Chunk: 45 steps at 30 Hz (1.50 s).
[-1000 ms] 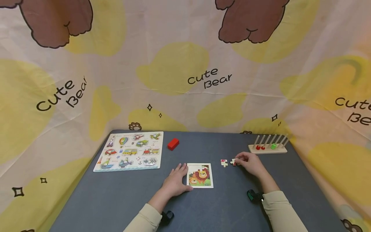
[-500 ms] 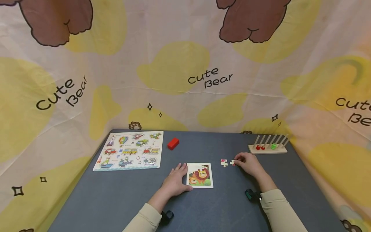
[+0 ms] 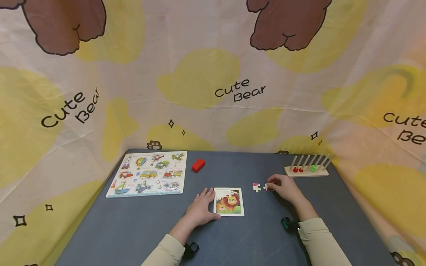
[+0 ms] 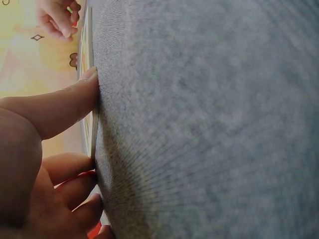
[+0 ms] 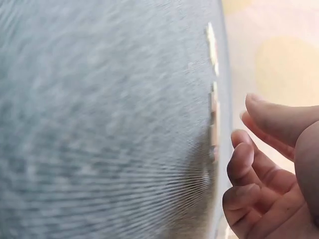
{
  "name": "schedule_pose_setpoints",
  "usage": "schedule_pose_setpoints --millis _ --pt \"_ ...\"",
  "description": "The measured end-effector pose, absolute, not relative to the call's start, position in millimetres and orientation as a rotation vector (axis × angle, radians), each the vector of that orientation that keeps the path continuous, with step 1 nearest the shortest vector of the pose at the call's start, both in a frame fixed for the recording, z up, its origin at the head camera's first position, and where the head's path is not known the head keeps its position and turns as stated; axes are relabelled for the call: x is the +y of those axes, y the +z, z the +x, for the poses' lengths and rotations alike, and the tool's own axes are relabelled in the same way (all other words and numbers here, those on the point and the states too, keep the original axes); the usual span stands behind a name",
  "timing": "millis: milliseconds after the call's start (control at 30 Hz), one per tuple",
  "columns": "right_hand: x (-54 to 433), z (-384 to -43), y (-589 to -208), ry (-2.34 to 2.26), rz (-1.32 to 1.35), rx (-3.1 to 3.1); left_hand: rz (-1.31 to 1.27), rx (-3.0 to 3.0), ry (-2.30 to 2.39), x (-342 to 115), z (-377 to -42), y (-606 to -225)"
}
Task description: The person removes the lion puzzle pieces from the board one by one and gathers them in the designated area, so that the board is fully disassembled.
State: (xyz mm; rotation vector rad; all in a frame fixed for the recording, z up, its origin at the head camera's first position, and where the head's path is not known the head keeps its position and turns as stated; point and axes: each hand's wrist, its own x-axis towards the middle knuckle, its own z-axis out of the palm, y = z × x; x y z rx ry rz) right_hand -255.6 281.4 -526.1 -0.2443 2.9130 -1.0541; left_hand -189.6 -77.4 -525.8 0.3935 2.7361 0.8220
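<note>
A left hand touches a framed lion puzzle on a dark table; a right hand hovers over a loose piece.
The left hand's fingers are spread along the puzzle's left side, thumb at the near left corner. The right hand's fingers are loosely bent, holding nothing (its wrist view shows a gap). A second piece lies just left of the first.

The backdrop cloth is displaying black "Cute Bear" lettering three times: above left of the vehicle puzzle board, above right of it, and far to its right, where the view's edge is cutting it off. The board's tiny print is showing illegibly.
</note>
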Motion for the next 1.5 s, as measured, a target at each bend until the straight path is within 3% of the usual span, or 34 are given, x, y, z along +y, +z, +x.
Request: schedule_pose_setpoints --millis 1500 --pt "212.4 -239.3 -497.5 -1.203 -0.421 2.840 0.367 2.733 0.800 -77.0 -189.8 -526.1"
